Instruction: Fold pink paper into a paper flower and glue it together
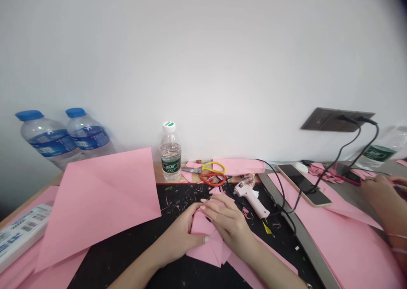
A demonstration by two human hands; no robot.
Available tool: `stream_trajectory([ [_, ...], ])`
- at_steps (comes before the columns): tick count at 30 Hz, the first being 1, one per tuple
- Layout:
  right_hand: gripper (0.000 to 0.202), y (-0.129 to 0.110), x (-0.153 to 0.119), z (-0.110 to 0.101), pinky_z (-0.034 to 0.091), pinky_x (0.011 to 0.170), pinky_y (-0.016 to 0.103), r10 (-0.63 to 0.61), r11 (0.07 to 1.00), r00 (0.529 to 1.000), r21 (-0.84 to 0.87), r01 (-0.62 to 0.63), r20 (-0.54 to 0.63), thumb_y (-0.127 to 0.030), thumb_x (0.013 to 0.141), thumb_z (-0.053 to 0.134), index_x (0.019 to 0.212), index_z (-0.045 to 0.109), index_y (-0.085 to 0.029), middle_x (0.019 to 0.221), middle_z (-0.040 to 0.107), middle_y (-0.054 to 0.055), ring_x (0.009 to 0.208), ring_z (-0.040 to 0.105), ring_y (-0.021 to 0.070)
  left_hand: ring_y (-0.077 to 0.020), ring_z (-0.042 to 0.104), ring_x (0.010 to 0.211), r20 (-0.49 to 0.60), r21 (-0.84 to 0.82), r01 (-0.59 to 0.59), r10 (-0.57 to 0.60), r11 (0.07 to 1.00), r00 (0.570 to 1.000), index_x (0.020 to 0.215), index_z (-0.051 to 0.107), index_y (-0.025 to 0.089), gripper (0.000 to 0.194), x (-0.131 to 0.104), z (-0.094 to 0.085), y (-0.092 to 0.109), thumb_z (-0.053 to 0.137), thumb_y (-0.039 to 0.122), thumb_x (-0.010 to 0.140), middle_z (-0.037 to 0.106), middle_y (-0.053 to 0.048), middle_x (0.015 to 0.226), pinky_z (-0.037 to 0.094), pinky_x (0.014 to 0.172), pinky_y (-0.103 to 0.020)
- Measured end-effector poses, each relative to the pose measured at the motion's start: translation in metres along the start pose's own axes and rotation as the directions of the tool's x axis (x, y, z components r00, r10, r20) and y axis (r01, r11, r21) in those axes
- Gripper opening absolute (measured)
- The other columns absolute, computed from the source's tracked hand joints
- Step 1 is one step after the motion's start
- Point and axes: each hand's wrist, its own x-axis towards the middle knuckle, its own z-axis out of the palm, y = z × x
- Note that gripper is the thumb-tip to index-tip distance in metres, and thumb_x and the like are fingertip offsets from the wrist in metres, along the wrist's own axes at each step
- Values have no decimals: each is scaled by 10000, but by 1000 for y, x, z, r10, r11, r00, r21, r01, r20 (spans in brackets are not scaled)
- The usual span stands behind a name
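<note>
- Here, the left hand [178, 240] grips the folded paper [206, 238], thumb flat on top and fingers bent round its left and far edges.
- The right hand [230, 221] lies palm down over the paper's right side, fingers straight and close together; its thumb is hidden, so I cannot tell whether it pinches.
- The fingertips of both hands meet at the paper's far edge.
- The paper sits in front of the person on a black mat [173, 276], its pointed layers showing toward the near side.
- Another pink piece [244, 272] runs under the right forearm.
- Small scraps lie scattered over the mat beyond the hands.
- Just beyond the right hand rests a white glue gun [254, 201], handle toward the near right.
- Farther back, near the wall [203, 68], are scissors [195, 170] with yellow and orange-red loops.
- Left of these stands a white-capped bottle [171, 162].
- A large pink sheet [104, 204] spreads to the left, beside a white box [23, 234]; two blue-capped bottles [87, 136] lean behind it.
- To the right, a phone [303, 185] lies on pink sheets [349, 246].
- Black cords [377, 136] hang from an outlet [333, 120].
- At the right edge, another person's hand [380, 193] is near crumpled pink paper [324, 172].
</note>
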Motion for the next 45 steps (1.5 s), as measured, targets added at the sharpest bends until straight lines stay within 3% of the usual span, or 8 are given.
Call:
stream_trajectory([
  [4, 327, -3, 1, 2, 449, 910, 397, 31, 994, 1000, 101, -31, 3, -84, 851, 499, 1129, 599, -224, 998, 690, 32, 1064, 531, 216, -248, 480, 1146, 15, 53, -4, 4, 999, 1000, 1182, 483, 211, 577, 0, 1, 2, 618, 34, 651, 538, -67, 1242, 357, 962, -367],
  [11, 149, -12, 6, 3, 466, 681, 302, 416, 859, 904, 285, -425, 94, -96, 731, 662, 763, 714, -232, 757, 587, 17, 750, 567, 169, -251, 508, 1071, 34, 425, 10, -27, 905, 999, 1227, 469, 224, 609, -7, 7, 13, 601, 83, 649, 571, -41, 1188, 374, 907, -344],
  [15, 163, -14, 5, 5, 452, 692, 307, 433, 842, 896, 312, -440, 97, -56, 743, 614, 721, 680, -204, 760, 600, 21, 762, 562, 169, -267, 490, 1092, 17, 491, 26, -39, 871, 999, 1254, 449, 233, 640, -9, 9, 13, 622, 115, 649, 575, -46, 1192, 351, 927, -362],
  [20, 164, -15, 0, 7, 420, 669, 329, 241, 958, 970, 156, -241, 17, -111, 793, 573, 650, 589, -191, 707, 592, 15, 712, 527, 163, -241, 514, 1065, 50, 420, -21, 0, 907, 999, 1204, 493, 228, 613, -8, 9, 13, 628, 61, 629, 591, -24, 1168, 368, 911, -324],
  [27, 162, -14, 2, 2, 442, 753, 356, 34, 997, 998, 65, -37, 47, -109, 841, 516, 917, 613, -214, 949, 615, 48, 861, 519, 184, -228, 537, 1032, 57, 247, -44, 31, 968, 998, 1120, 544, 198, 541, -4, 5, 7, 643, 20, 618, 610, -26, 1081, 398, 907, -333],
  [32, 346, -15, 4, -9, 370, 951, 431, 42, 986, 978, 150, -74, 204, -257, 827, 532, 1166, 548, -194, 1204, 537, 89, 1106, 427, 261, -254, 513, 1109, 42, 7, -70, 69, 998, 997, 1177, 527, 198, 551, 2, 5, 4, 654, 49, 662, 584, -64, 1182, 388, 940, -365],
  [36, 314, -14, 4, -14, 241, 1039, 478, 111, 978, 947, 135, -157, 301, -273, 888, 407, 1153, 572, -241, 1382, 390, 30, 1237, 287, 280, -266, 481, 1159, 39, -128, -45, 51, 991, 998, 1234, 489, 207, 590, 2, 5, 4, 677, 83, 689, 544, -77, 1253, 391, 950, -381],
  [45, 279, -15, 8, -16, 188, 1069, 457, 178, 953, 911, 165, -254, 372, -218, 881, 427, 1081, 616, -265, 1435, 321, -8, 1295, 222, 254, -232, 552, 1060, -23, -146, -34, 31, 989, 999, 1202, 486, 209, 508, 1, 6, 6, 649, 96, 734, 577, -62, 1195, 441, 890, -356],
])
